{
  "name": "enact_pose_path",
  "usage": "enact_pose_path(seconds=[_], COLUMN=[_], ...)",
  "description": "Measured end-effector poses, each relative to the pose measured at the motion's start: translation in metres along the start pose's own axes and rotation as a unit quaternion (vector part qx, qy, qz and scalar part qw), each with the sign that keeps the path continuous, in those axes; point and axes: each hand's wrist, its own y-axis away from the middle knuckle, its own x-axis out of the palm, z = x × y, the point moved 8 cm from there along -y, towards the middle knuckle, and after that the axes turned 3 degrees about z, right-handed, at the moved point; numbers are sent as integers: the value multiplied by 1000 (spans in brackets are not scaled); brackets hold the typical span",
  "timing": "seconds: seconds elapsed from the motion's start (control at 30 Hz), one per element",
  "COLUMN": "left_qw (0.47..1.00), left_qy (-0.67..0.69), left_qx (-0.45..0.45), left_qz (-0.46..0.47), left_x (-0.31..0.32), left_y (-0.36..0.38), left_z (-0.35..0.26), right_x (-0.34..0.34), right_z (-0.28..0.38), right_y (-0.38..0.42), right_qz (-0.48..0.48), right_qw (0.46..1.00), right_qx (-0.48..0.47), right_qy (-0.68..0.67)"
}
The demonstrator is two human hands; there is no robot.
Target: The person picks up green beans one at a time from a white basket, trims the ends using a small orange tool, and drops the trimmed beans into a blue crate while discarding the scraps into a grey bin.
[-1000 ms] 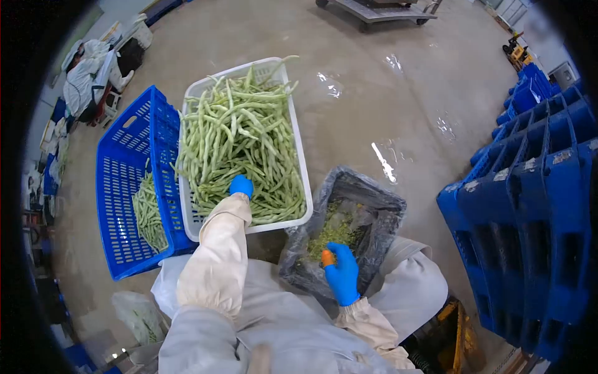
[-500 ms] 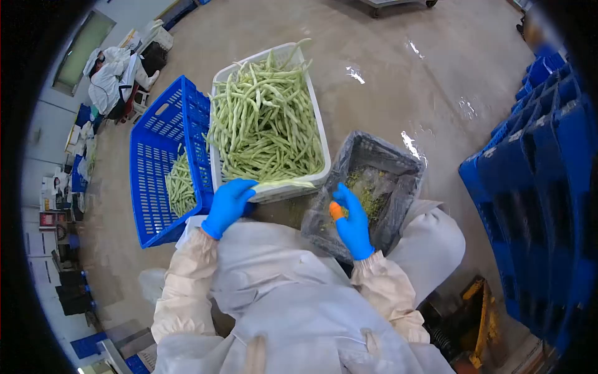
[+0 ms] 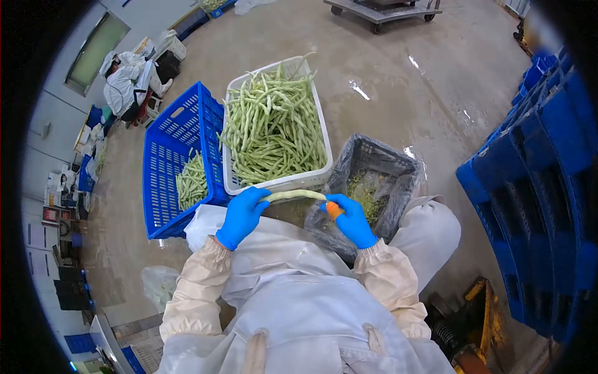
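A single long green bean [image 3: 296,194] stretches between my hands, in front of the white crate. My left hand [image 3: 242,215], in a blue glove, is closed around its left end. Its right end meets the fingertips of my right hand [image 3: 354,223], also blue-gloved and closed in a pinch. An orange cover [image 3: 334,210] sits on what looks like the right thumb. Many green beans [image 3: 271,124] are heaped in the white crate [image 3: 326,140]. Shorter bean pieces [image 3: 191,181] lie in the blue crate [image 3: 159,159] on the left.
A grey bin lined with plastic [image 3: 398,162] holds green scraps [image 3: 367,196] below my right hand. Blue pallets [image 3: 529,181] are stacked at the right. A yellow and black machine part [image 3: 479,318] stands lower right. A person in white [image 3: 128,84] sits at upper left; a cart [image 3: 386,15] is behind.
My right hand has come to the bean's right end, where before it was apart from it. The bean is held slightly lower in view, and the whole view has shifted a little.
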Motion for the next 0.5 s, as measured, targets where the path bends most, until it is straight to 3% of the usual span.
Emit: enact_pose_path(seconds=[0.13, 0.27, 0.5], left_qw=[999, 993, 976], left_qy=[15, -99, -179], left_qx=[34, 66, 117], left_qz=[-9, 1, -46], left_x=[6, 8, 6], left_y=[0, -5, -7], left_z=[-4, -10, -22], right_x=[-1, 3, 13], right_z=[4, 14, 17], right_y=[2, 3, 8], right_qz=[20, 65, 106], right_qw=[998, 997, 981], right_qx=[25, 25, 71], right_qy=[-52, -30, -147])
